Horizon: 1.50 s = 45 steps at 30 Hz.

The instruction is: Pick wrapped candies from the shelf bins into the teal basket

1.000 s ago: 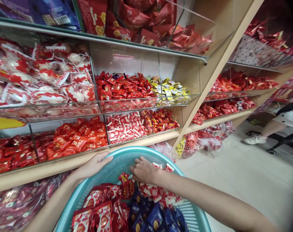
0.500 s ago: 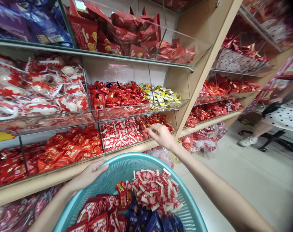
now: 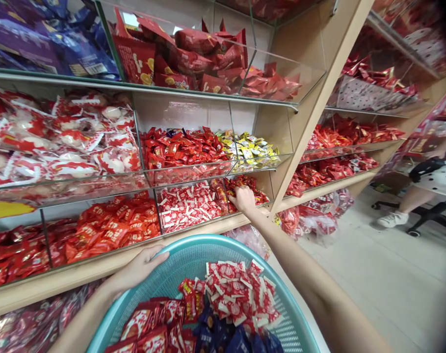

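A round teal plastic basket (image 3: 301, 318) with a mesh wall is nearest, holding flat red-and-white packets (image 3: 149, 326) on its left, shiny dark blue packets (image 3: 237, 340) at the lower middle, a few small red-and-yellow packets (image 3: 193, 301) behind the flat ones, and a heap of small red sweets with white ends (image 3: 233, 289) on the right. The left hand (image 3: 140, 267) holds the basket's far-left rim, its fingers close together and lying over the edge. Beyond the rim, the right hand (image 3: 244, 199) reaches to the bottom row of the pale wooden shelf (image 3: 208, 226), at a glass-divided compartment of small dark red-and-yellow sweets (image 3: 257, 189). Its fingers are curled down at them; whether they pinch any cannot be told. Just left are more white-ended sweets, then bright orange-red packets (image 3: 116, 223). Red sweets (image 3: 186, 147) and yellow-and-white sweets (image 3: 250, 147) fill the row above. Farther right, a person's white shoe (image 3: 393, 219) rests near a black wheeled chair base (image 3: 425, 218).
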Tool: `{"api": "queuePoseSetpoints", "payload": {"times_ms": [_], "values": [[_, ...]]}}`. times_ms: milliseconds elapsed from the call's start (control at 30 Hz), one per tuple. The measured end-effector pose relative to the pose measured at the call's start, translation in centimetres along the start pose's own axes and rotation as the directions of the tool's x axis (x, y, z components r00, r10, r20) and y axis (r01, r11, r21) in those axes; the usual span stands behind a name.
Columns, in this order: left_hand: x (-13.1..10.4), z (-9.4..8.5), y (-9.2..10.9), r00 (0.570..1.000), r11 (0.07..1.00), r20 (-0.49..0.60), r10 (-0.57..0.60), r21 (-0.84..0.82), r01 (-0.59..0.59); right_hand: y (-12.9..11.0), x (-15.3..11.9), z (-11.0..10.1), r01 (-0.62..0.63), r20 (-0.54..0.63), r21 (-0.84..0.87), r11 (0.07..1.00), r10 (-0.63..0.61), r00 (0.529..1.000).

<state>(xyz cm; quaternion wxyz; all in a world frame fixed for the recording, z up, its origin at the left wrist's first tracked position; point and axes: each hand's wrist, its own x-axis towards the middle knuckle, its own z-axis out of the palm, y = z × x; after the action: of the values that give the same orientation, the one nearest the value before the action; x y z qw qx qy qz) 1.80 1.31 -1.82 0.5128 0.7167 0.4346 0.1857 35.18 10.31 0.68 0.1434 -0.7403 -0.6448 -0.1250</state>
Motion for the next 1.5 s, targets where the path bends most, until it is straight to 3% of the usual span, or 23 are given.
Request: {"api": "queuePoseSetpoints", "payload": {"times_ms": [333, 500, 633, 733, 833, 933, 1000, 1100, 1200, 1367, 1500], "values": [[0.1, 0.0, -0.1, 0.999, 0.999, 0.022, 0.04, -0.006, -0.04, 1.7, -1.3, -1.5, -0.035, -0.091, 0.051, 0.998, 0.04, 0.995], [-0.1, 0.2, -0.3, 1.0, 1.0, 0.014, 0.016, -0.022, -0.016, 3.7, -1.7, -2.9, -0.104, -0.127, 0.26, 0.96, 0.141, 0.982], [-0.1, 0.1, -0.4, 1.0, 1.0, -0.001, 0.014, -0.014, -0.014, 4.2, -4.8, -5.1, -0.069, -0.186, 0.471, 0.879, 0.176, 0.967], [0.0, 0.1, -0.3, 0.999, 0.999, -0.002, 0.041, -0.003, -0.041, 2.4, -9.3, -7.0, 0.051, -0.215, 0.539, 0.841, 0.079, 0.973], [0.2, 0.3, -0.2, 0.999, 0.999, 0.007, 0.039, -0.006, -0.039, -1.4, -13.5, -7.3, 0.193, -0.102, 0.54, 0.82, -0.164, 0.981], [0.2, 0.4, -0.1, 0.999, 1.0, 0.016, 0.03, -0.005, -0.03, -5.5, -15.7, -5.4, 0.331, 0.109, 0.458, 0.825, -0.422, 0.9], [0.0, 0.4, 0.0, 0.999, 0.999, 0.008, 0.04, 0.007, -0.04, -7.7, -16.2, -3.6, 0.391, 0.251, 0.375, 0.841, -0.498, 0.83], [-0.5, 0.3, 0.1, 0.999, 0.997, -0.016, 0.051, 0.053, -0.05, -10.2, -16.2, -1.5, 0.441, 0.375, 0.279, 0.853, -0.52, 0.768], [-0.9, 0.2, 0.1, 0.998, 0.992, -0.017, 0.064, 0.109, -0.062, -11.6, -16.5, -1.0, 0.466, 0.408, 0.268, 0.843, -0.538, 0.738], [-0.9, 0.2, -0.3, 0.984, 0.953, -0.058, 0.166, 0.266, -0.145, -11.8, -17.0, -2.1, 0.463, 0.45, 0.238, 0.854, -0.519, 0.727], [-0.4, 0.0, -0.8, 0.979, 0.942, -0.051, 0.199, 0.286, -0.176, -9.8, -16.7, -4.2, 0.459, 0.414, 0.264, 0.848, -0.53, 0.74]]}}
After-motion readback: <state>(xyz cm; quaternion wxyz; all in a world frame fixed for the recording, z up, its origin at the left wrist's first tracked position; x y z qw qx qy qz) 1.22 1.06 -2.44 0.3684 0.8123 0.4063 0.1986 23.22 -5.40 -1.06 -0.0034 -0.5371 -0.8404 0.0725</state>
